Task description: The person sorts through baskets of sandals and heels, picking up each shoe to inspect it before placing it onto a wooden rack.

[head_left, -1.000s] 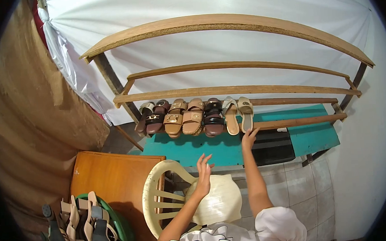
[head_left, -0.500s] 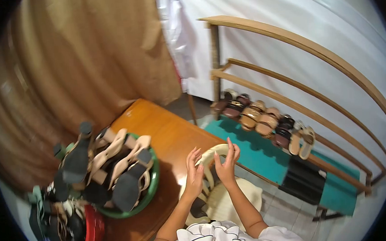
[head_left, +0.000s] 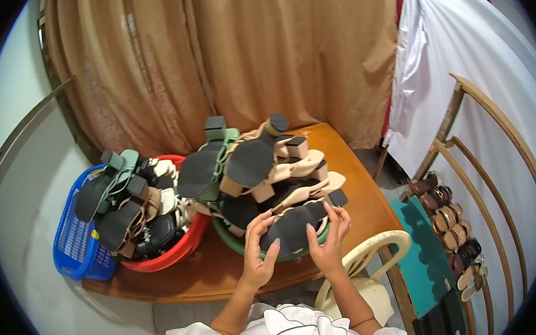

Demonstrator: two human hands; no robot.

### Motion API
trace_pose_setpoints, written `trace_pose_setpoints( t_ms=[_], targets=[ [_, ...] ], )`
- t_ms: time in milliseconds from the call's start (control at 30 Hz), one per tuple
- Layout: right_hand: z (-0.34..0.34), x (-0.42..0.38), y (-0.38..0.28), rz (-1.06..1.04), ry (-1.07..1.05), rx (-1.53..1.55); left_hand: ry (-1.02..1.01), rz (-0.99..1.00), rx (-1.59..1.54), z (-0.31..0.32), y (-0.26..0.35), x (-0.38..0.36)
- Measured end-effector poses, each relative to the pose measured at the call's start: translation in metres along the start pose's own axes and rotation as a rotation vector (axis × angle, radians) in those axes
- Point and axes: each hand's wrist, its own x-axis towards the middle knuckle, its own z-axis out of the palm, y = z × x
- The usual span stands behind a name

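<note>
My left hand [head_left: 260,248] and my right hand [head_left: 330,238] are on either side of a black-soled heeled sandal [head_left: 294,229], which lies sole up at the front of a green basin [head_left: 234,243]. Both hands have their fingers curved and apart, with the fingertips right at the sandal's edges and overlapping its sole in this view. Behind it, more heeled sandals are heaped in the basin, among them one with beige straps [head_left: 308,165] and a green one [head_left: 202,171]. The pile hides much of the basin.
A red basin [head_left: 178,254] of sandals and a blue basket [head_left: 71,256] stand to the left on the wooden table [head_left: 358,189]. A cream plastic chair [head_left: 371,242] is close on the right. Beyond it, a wooden rack [head_left: 443,117] holds a row of sandals [head_left: 452,225].
The view has swung left from the rack to the table. Both my hands, before over the chair, are now at the sandal in the green basin.
</note>
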Motion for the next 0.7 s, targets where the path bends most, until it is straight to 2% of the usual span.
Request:
trace_pose_setpoints(
  t_ms=[233,367,433,567,700],
  targets=[
    [0.037,-0.005,-0.014,-0.05,-0.166,0.035,0.271,0.004,0.16,-0.072,-0.017,-0.001],
    [0.045,-0.007,-0.019,-0.121,-0.306,-0.221,0.416,-0.016,0.195,-0.109,-0.027,-0.002],
    [0.047,-0.006,-0.022,-0.107,-0.319,-0.239,0.454,-0.007,0.215,-0.123,-0.03,-0.003],
    [0.049,-0.004,-0.027,-0.091,-0.35,-0.274,0.455,-0.074,0.497,-0.14,-0.024,-0.004],
    [0.051,-0.003,-0.034,-0.063,-0.396,-0.318,0.514,0.024,0.74,-0.165,-0.027,-0.005]
  ],
)
